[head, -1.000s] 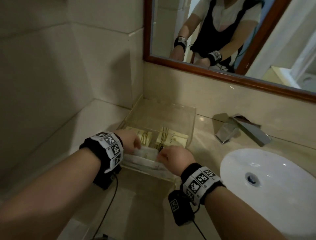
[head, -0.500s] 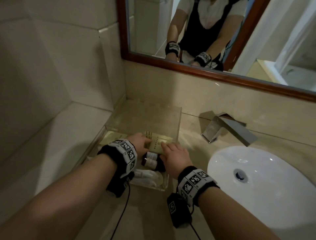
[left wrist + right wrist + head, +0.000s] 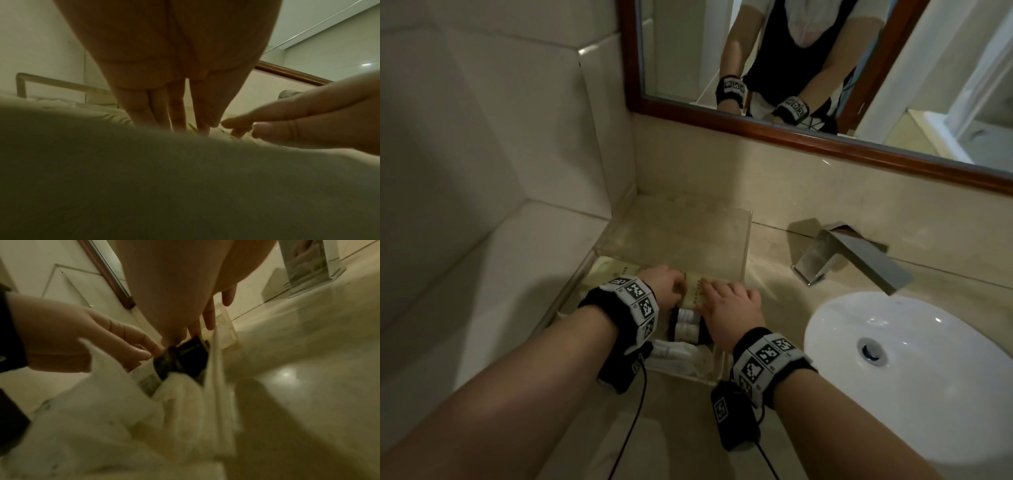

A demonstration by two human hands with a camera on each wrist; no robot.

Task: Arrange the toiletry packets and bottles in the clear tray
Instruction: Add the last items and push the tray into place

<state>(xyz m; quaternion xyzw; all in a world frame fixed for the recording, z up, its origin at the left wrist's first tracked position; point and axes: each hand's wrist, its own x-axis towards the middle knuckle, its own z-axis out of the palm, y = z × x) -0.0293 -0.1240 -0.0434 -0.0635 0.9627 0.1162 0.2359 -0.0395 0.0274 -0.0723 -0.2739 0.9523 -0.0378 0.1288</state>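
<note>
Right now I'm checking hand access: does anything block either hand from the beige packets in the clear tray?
Nothing visible does. The left hand and right hand already rest with straight fingers on the beige packets inside the clear tray.

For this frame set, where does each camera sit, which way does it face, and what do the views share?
Head: looks down from above at the clear tray beside the sink; both forearms show.
Left wrist: low in the tray, along the left hand; right hand enters.
Right wrist: along the right hand over the bottles.
All share both hands.
</note>
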